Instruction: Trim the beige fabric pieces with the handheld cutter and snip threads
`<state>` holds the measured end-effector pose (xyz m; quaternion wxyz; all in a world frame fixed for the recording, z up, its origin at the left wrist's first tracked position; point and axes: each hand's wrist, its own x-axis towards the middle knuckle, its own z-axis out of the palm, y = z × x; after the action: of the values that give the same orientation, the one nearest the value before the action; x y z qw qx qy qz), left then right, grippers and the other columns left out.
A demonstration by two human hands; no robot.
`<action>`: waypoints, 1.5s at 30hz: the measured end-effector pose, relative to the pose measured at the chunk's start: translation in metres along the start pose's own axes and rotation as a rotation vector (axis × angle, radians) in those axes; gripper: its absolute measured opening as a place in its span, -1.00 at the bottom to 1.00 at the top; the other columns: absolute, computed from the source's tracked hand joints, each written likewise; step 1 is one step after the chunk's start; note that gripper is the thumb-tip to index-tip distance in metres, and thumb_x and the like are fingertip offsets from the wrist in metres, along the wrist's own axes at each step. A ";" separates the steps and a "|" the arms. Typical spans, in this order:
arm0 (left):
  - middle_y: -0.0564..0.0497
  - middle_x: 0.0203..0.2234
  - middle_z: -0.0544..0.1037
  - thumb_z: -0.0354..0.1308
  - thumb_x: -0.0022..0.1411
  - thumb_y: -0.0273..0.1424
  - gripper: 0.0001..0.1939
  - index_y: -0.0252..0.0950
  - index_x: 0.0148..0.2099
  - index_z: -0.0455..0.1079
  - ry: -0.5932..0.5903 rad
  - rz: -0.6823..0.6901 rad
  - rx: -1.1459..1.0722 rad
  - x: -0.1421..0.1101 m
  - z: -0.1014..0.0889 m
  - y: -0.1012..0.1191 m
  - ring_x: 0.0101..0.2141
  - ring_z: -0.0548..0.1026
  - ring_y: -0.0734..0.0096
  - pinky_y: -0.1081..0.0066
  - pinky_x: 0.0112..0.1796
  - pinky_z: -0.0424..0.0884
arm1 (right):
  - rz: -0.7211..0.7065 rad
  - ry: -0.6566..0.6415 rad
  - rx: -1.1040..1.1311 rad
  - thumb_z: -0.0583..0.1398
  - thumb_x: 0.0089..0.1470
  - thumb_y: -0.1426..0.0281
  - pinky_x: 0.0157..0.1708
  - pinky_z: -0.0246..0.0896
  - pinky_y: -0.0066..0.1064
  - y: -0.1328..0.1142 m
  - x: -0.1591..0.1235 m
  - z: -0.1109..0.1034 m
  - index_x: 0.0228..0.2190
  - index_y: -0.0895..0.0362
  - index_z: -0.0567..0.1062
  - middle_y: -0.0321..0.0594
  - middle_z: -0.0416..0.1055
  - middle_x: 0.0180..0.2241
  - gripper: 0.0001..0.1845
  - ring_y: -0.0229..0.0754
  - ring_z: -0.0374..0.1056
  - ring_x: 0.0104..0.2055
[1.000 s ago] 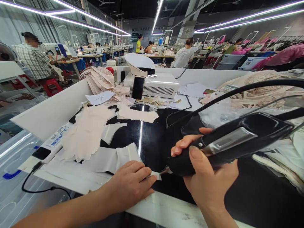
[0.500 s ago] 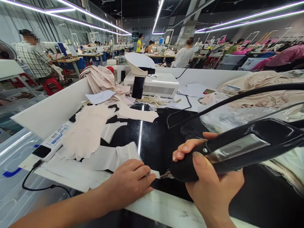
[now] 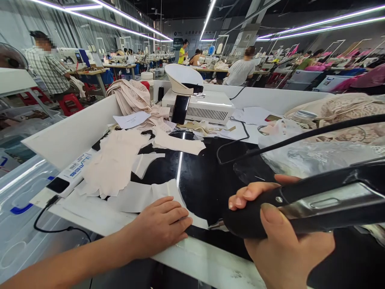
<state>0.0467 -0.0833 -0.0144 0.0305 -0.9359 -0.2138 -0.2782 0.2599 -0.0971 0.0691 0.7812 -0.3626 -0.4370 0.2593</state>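
Observation:
My right hand [image 3: 282,241] is wrapped round a black hand-held cutting tool [image 3: 315,202] with a metal strip along its body. Its small metal tip [image 3: 217,225] touches the edge of a white fabric piece [image 3: 144,196] on the glossy black work surface [image 3: 207,180]. My left hand [image 3: 161,226] lies flat on that fabric piece, fingers stretched toward the tip, pressing it down near the table's front edge. A black cable [image 3: 300,138] runs from the tool back across the table.
Beige and white fabric cut-outs [image 3: 117,160] lie in a heap at the left. A white machine [image 3: 201,105] with a dark phone [image 3: 180,109] leaning on it stands at the back. Lace garments [image 3: 339,116] pile up at the right. A person [image 3: 48,68] sits at the far left.
The tool and my right hand have slid to the right and nearer to me. My left hand stays flat on the fabric. The view has shifted slightly.

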 end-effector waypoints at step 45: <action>-0.07 -0.07 0.66 0.16 0.62 -0.42 -0.86 -0.34 0.09 0.51 0.044 0.002 -0.051 0.004 0.012 0.004 -0.04 0.61 0.28 0.28 0.12 0.55 | -0.019 0.028 -0.054 0.53 -0.04 0.36 -0.56 0.45 -0.30 0.004 0.007 0.016 -0.15 -0.05 0.60 -0.45 0.53 -0.49 -0.60 -0.15 0.40 -0.55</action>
<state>0.0574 -0.0838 -0.0218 0.0114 -0.9302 -0.2050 -0.3041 0.2488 -0.0836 0.0754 0.7796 -0.3829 -0.4365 0.2348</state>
